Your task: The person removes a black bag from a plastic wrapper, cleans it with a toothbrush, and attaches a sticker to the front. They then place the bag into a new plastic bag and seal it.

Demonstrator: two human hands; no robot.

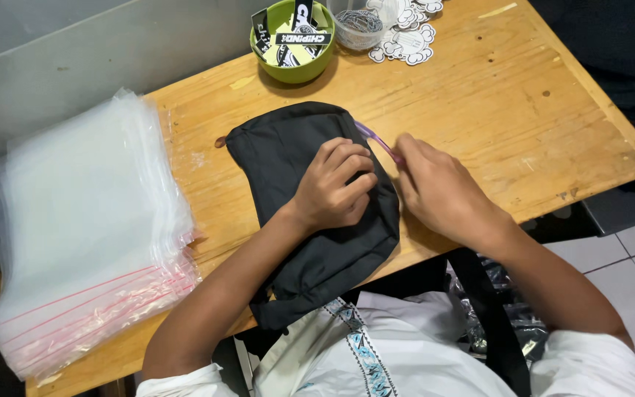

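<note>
The black pouch (310, 220) is lying mid-tabletop (494, 125), its lower end hanging over the near edge. The left hand (332, 187) is pressing down on it, fingers curled, grip holding nothing. At its 3 o'clock, the right hand (439, 191) is pinching a purple strap (376, 140), grip narrow. Clear bags (90, 228) are stacked at 9 o'clock.

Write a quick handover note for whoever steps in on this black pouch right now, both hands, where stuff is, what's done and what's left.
Left hand: curled, pressing down on the black pouch in the middle of the wooden table.
Right hand: pinching the purple strip at the pouch's right edge.
Stack of clear zip bags lies at the table's left end; a green bowl of tags and some stickers sit at the far edge.
Done: pouch laid flat and held down.
Left: the pouch is not in a zip bag; whether the strip is attached cannot be told.
</note>
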